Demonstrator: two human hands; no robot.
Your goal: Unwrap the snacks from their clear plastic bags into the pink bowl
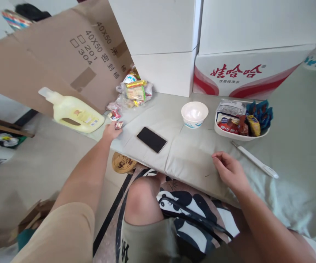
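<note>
My left hand (111,130) reaches to the far left edge of the pale green pad (196,153), its fingers closed on a small red wrapped candy (118,125). More small wrapped snacks (113,111) lie just beyond it, next to a clear bag of snacks (134,93). My right hand (227,170) rests on the pad nearer me, fingers curled loosely with nothing visible in them. A black phone (151,139) lies flat between the two hands. A white bowl (194,114) stands behind the phone.
A white dish (241,136) holds several snack packets at the right. A white stick-like tool (255,160) lies beside my right hand. A yellow detergent jug (71,113) rests at the left under a tilted cardboard sheet (53,58). White boxes (242,71) line the back.
</note>
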